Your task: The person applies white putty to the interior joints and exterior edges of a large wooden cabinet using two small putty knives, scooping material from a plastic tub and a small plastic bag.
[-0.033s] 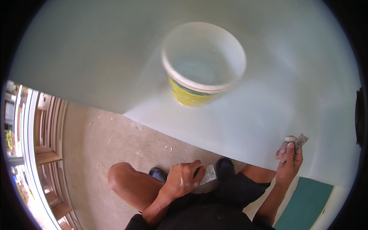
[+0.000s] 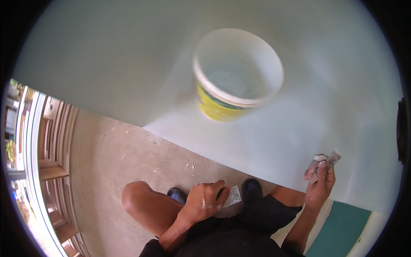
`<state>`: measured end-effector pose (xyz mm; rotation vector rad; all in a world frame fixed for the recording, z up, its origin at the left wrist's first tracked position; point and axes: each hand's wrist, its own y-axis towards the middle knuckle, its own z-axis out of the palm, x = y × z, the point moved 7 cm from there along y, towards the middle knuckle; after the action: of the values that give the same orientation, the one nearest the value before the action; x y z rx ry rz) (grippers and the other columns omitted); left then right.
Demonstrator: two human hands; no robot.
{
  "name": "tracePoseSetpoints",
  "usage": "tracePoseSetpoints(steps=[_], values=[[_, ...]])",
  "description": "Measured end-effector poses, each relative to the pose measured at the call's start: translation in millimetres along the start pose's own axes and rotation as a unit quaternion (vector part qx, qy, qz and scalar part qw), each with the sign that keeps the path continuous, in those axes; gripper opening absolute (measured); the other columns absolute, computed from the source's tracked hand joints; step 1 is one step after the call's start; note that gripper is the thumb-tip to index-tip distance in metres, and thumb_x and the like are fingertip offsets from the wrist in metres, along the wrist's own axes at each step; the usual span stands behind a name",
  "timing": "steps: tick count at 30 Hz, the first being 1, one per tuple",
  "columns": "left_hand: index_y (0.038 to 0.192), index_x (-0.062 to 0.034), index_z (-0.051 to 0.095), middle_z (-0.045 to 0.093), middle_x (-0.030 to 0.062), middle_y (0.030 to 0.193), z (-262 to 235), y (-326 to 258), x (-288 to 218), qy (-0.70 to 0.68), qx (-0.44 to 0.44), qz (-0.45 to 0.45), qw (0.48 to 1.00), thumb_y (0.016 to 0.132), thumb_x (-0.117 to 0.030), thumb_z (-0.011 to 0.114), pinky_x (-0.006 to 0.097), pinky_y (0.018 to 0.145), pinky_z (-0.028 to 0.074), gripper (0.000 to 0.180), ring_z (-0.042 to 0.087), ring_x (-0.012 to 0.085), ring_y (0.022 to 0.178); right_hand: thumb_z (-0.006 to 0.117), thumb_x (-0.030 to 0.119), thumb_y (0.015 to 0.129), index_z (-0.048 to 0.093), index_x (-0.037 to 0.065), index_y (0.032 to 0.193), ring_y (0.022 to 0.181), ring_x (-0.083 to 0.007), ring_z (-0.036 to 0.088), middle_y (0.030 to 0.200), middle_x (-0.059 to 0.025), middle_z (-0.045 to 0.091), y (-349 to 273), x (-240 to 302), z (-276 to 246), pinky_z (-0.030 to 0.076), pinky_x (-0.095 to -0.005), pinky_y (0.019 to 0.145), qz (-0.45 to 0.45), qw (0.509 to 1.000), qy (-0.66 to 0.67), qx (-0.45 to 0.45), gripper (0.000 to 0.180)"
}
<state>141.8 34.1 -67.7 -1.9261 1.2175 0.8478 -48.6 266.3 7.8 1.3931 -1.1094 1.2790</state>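
Observation:
My left hand [image 2: 203,200], spotted with white, is closed in front of my knees. It grips a putty knife [image 2: 233,196] whose flat blade is smeared whitish; its handle is mostly hidden by the fingers. Over the pale surface at the right, my right hand [image 2: 320,177] is closed around a small scraper [image 2: 334,158] with a grey, crusted blade. A whitish, putty-like patch [image 2: 320,157] shows at those fingertips. Beyond both hands stands a white bucket [image 2: 239,103] with a yellow and green outside, slightly blurred. Its bottom inside looks pale and wet or smooth; I cannot tell which.
A broad pale bluish-white surface [image 2: 171,103] spans the far side, its edge slanting above my legs. Below lies a beige floor [image 2: 115,145] with white specks. Wooden frames [image 2: 53,171] line the left. A green panel [image 2: 340,229] lies at the lower right.
The bucket and the pale surface's edge sit slightly farther right in the picture. My right hand has shifted slightly left. My left hand keeps its place and its grip.

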Motion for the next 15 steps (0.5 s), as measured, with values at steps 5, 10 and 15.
tracePoseSetpoints(steps=[5, 10, 15], values=[[0.085, -0.003, 0.065, 0.064, 0.0234, 0.067, -13.6, 0.4, -19.5, 0.05, 0.024, -0.046, 0.997, 0.094, -0.026, 0.062, 0.052, 0.064, 0.052, 0.025, 0.065, 0.0447, 0.066, 0.045, 0.019, 0.107, 0.058, -0.002, 0.099, 0.083, -0.0218, 0.063, 0.088, -0.0126, 0.066, -0.6, 30.8, 51.8, 0.049, -0.0343, 0.074, -0.046, 0.979, 0.038, 0.193, 0.026], [0.086, -0.0031, 0.066, 0.064, 0.0228, 0.068, -26.0, -1.9, -28.5, 0.028, -0.011, -0.073, 0.997, 0.093, -0.023, 0.065, 0.049, 0.065, 0.052, 0.021, 0.065, 0.0425, 0.07, 0.048, 0.017, 0.103, 0.055, -0.004, 0.096, 0.124, -0.0444, 0.056, 0.12, -0.0252, 0.065, -7.9, 78.1, 147.9, 0.046, -0.0482, 0.101, -0.22, 0.854, -0.223, 0.416, 0.023], [0.085, -0.003, 0.066, 0.065, 0.0256, 0.07, -21.6, 1.1, -27.9, 0.0, -0.031, -0.044, 0.999, 0.093, -0.026, 0.063, 0.053, 0.066, 0.052, 0.025, 0.065, 0.0458, 0.068, 0.051, 0.016, 0.101, 0.056, -0.002, 0.118, 0.126, -0.0495, 0.052, 0.131, -0.0255, 0.06, -14.6, 57.2, 190.3, 0.042, -0.0549, 0.107, -0.338, 0.747, -0.352, 0.452, 0.026]])
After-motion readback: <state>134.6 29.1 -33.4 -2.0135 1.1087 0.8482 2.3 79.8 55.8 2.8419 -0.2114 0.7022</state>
